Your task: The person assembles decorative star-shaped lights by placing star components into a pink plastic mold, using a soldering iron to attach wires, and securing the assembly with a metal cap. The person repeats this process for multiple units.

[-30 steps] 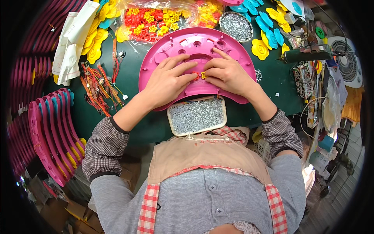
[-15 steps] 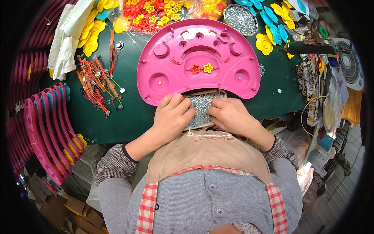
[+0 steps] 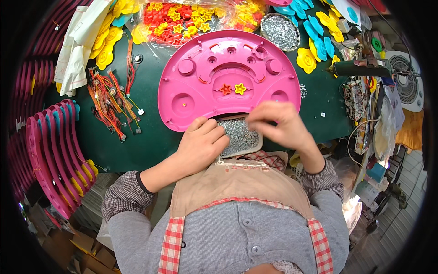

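A pink curved plastic panel (image 3: 219,106) lies with its hollow side up on the table in front of me. One red star piece (image 3: 226,89) and one yellow star piece (image 3: 240,88) sit side by side at its middle. Under its near edge, close to my apron, is a shallow tray (image 3: 253,149) full of small silvery screws (image 3: 238,136). My left hand (image 3: 203,142) is closed at the tray's left side; what its curled fingers hold is hidden. Above the tray's right corner, by the panel's near edge, my right hand (image 3: 284,125) is pinched, slightly blurred, its fingertips' contents too small to name.
Wire bundles (image 3: 109,102) lie on the left of the green table (image 3: 137,153). Red and yellow stars in bags (image 3: 180,23) and a round dish of screws (image 3: 296,36) stand behind the panel. A dark power screwdriver (image 3: 362,68) is at right; pink parts (image 3: 48,166) are stacked at left.
My right hand has lifted from the tray's right side, up toward the panel's near edge. The left hand stays at the tray's left side. The view has shifted slightly.
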Available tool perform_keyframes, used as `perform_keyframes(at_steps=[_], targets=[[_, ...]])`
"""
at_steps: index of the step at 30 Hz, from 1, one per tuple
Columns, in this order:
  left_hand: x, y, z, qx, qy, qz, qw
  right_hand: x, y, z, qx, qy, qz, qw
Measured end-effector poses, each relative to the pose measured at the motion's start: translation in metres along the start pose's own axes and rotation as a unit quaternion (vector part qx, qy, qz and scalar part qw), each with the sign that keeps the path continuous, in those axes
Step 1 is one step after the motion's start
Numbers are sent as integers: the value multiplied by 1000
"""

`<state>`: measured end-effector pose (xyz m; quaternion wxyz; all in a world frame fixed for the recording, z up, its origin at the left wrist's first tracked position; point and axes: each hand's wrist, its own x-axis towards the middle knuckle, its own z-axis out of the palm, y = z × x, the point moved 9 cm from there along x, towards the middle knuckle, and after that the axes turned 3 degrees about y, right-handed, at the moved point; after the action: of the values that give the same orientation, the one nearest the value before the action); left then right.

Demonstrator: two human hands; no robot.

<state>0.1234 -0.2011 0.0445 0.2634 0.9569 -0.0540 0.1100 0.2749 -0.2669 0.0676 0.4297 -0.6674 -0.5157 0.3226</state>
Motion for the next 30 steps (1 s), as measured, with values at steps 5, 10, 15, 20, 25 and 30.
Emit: perform_keyframes(at_steps=[5, 10, 15, 20, 25, 30], targets=[[3, -1, -11, -160, 52, -15, 986, 43, 15, -14, -280, 44, -115, 952], [0, -12, -21, -239, 102, -62, 964, 52, 25, -8, -301, 34, -106, 947], [10, -31, -37, -260, 131, -82, 953, 58, 25, -5, -319, 12, -74, 945], [43, -75, -52, -168, 154, -114, 967, 70, 30, -2, -369, -26, -4, 929], [74, -90, -28, -63, 113, -63, 990, 69, 33, -7, -324, -16, -14, 946], [76, -95, -20, -64, 61, -91, 992, 65, 36, -6, -316, 18, -35, 948]])
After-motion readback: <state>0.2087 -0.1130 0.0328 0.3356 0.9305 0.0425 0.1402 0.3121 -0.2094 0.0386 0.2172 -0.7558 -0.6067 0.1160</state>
